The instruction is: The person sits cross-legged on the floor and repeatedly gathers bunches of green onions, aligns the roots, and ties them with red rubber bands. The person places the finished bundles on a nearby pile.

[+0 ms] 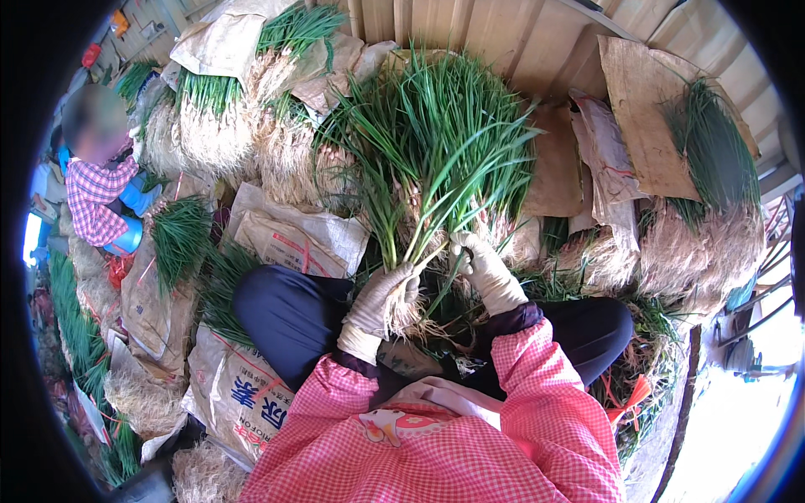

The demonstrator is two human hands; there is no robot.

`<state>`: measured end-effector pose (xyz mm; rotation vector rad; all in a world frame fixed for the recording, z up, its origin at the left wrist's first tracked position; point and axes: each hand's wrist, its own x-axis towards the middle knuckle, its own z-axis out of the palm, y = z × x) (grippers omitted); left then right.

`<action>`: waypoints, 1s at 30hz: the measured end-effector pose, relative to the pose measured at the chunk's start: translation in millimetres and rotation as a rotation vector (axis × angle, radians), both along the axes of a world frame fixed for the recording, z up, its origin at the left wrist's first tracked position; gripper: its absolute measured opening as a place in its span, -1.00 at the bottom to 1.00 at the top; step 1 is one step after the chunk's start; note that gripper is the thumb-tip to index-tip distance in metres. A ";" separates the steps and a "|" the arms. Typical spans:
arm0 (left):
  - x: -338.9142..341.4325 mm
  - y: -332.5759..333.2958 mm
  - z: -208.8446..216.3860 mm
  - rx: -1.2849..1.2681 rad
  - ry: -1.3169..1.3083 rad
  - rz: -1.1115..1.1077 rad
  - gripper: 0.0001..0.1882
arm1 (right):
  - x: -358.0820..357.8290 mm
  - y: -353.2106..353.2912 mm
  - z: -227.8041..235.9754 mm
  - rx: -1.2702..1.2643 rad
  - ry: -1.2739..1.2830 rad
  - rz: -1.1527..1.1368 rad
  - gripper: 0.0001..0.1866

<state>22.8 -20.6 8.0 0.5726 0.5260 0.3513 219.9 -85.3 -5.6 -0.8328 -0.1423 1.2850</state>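
Note:
In my lap, my left hand (384, 295), in a pale work glove, is closed round a small bunch of scallions (386, 222). Their green leaves point away from me and their stringy roots (406, 313) hang below the fingers. Just to the right, my gloved right hand (480, 261) has its fingers bent together at a thin green scallion leaf (453, 281). Its fingertips are partly hidden. Straight ahead, beyond both hands, stands a large heap of scallions (453, 117), leaves up and roots toward me.
Root-ended scallion bundles (210, 126) lie at the far left, and more bundles (696, 243) at the right. Woven sacks (285, 243) spread on the left. Loose trimmings (641, 377) lie by my right knee. A person in a checked shirt (96, 197) sits at the left. A corrugated wall (478, 29) stands behind.

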 end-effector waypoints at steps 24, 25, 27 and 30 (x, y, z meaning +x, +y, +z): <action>-5.7 10.6 11.2 -0.083 -0.144 0.006 -0.62 | 144.2 74.7 -110.7 -0.742 -1.543 0.427 -0.57; -10.0 9.0 3.7 -0.042 -0.033 0.056 -0.66 | 110.3 80.1 -49.3 -0.750 -1.335 0.372 -0.59; -3.4 6.6 -16.3 -0.139 -0.110 0.010 -0.74 | 128.9 65.6 -37.1 -0.586 -1.205 0.198 -0.59; 8.4 5.4 -23.7 -0.380 -0.147 0.020 -0.74 | 148.5 51.6 -33.3 -0.157 -0.526 -0.079 -0.74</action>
